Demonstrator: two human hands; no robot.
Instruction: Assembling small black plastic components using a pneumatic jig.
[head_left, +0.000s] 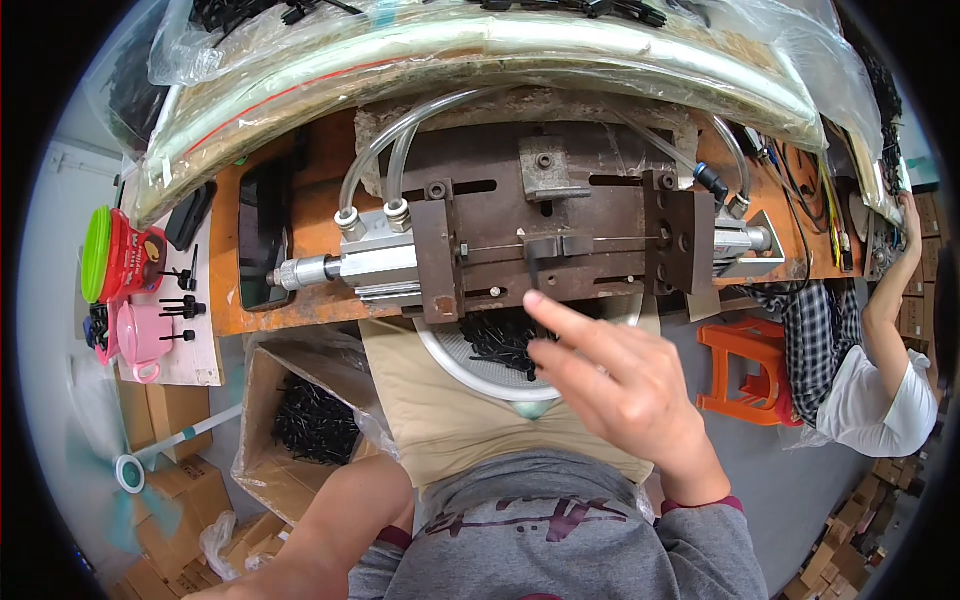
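Observation:
My right hand (625, 395) reaches over the front of a brown metal fixture (490, 220), its index finger stretched out and apart from the others. Nothing shows in its fingers. The fingertip is at the lower end of a thin black stem (534, 272); whether they touch I cannot tell. That stem hangs from a small dark block (558, 246) in the middle of the fixture, where thin rods meet it from both sides. Below the fingers, a white-rimmed basin (445, 365) holds many black plastic pieces (497, 345). My left forearm (335, 510) points to the lower left; its hand is out of view.
Air cylinders (380, 262) with clear hoses flank the fixture. A cardboard box (262, 440) of black pieces stands at left, near a fan (130, 475). Pink cup (143, 330) and phone (265, 230) lie left. An orange stool (745, 370) and another person (880, 400) are right.

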